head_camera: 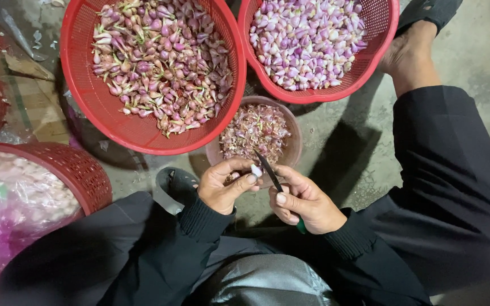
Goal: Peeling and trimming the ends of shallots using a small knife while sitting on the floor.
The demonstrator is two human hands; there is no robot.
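Left hand: my left hand [222, 187] is curled shut around one small shallot [256, 170], pinched between thumb and fingertips, just above the near rim of the bowl.

Right hand: my right hand [304, 203] is closed on a small knife [269, 171] with a green handle; the dark blade points up and away from me, its edge touching the shallot or just beside it, I cannot tell which.

Shallot in hand: it shows pale and whitish at the exposed end, so I judge it partly trimmed or peeled, not finished.

Bowl of scraps: the brownish bowl [294, 148] right beyond my hands is heaped with papery skins and root ends, nearly to the rim.

Untrimmed heap: the big red basket [86, 96] on the far left is loaded with shallots that have their skins and greenish tips on. This is what is left, and it is a lot.

Cleaned heap: the red basket [378, 39] on the far right holds smooth, pale purple bulbs, a good layer of them. This is what is done.

How far along: by my judgement, somewhere around the middle; both baskets look well filled.

Near my left side: another red basket [80, 170] with a plastic bag [12, 198] of pale pieces inside.
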